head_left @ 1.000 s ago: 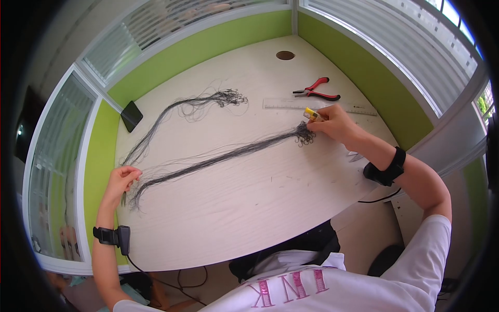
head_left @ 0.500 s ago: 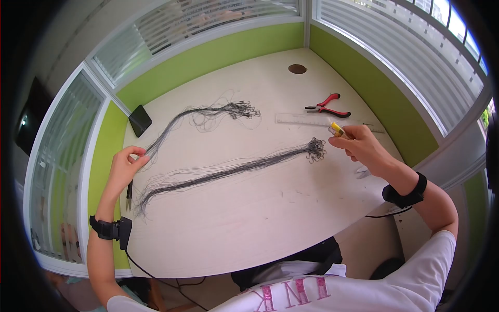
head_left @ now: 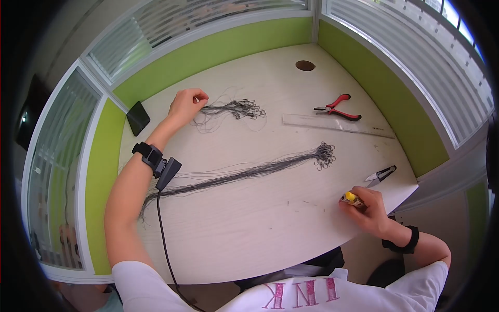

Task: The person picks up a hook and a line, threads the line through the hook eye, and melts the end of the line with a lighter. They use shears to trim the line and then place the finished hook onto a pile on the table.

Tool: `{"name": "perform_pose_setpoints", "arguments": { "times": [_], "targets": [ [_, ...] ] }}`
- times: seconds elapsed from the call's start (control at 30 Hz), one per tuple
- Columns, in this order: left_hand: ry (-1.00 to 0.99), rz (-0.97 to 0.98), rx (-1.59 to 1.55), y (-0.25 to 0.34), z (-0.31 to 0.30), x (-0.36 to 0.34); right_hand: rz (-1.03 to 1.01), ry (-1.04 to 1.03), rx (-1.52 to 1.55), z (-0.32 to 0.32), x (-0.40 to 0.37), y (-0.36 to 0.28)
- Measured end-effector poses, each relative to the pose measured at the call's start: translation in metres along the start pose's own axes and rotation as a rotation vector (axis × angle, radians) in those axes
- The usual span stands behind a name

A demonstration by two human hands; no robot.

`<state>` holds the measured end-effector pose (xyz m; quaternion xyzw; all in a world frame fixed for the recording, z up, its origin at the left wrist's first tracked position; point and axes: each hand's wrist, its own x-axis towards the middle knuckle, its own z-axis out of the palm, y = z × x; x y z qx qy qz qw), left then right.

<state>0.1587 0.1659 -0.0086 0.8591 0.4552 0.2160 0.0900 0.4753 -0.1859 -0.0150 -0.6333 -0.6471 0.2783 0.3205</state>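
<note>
My left hand reaches across the far left of the table. Its fingers pinch the dark lines of the farther bundle of fish hooks, a short way left of the hooks. Loose loops of thin line spread around that bundle. A second, longer bundle of hooked fishing lines lies across the middle, its hooks gathered at the right end. My left forearm covers part of its left end. Near the right front edge, my right hand grips a small yellow lighter just above the tabletop.
Red-handled pliers and a clear ruler lie at the back right. Black-handled thread snips are beyond my right hand. A black phone-like slab leans by the left partition. A cable hangs from my left wrist.
My left hand has slid right and away along the farther bundle toward its hooks. My right hand has come back toward the front edge with the lighter, uncovering the snips.
</note>
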Motion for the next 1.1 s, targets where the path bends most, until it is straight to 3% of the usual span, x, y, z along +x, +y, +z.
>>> {"name": "perform_pose_setpoints", "arguments": {
  "times": [0.2,0.27,0.5,0.8,0.87,1.1],
  "targets": [
    [0.005,0.031,-0.127,0.024,0.006,0.018,-0.026,0.013,0.06,0.003,0.002,0.002],
    [-0.161,0.168,-0.188,0.044,0.008,0.02,-0.012,0.007,0.045,0.001,0.002,-0.002],
    [-0.191,0.211,-0.241,0.053,0.035,0.039,-0.017,0.006,0.034,0.002,0.001,0.001],
    [-0.221,0.386,-0.057,0.071,0.036,0.037,-0.037,0.001,0.05,0.0,0.001,0.0],
    [-0.177,0.548,0.09,0.068,0.037,0.038,-0.051,0.009,0.047,0.0,0.001,0.002],
    [-0.166,0.697,0.288,0.073,0.04,0.044,-0.095,0.029,0.067,0.0,0.0,0.003]
  ]
}}
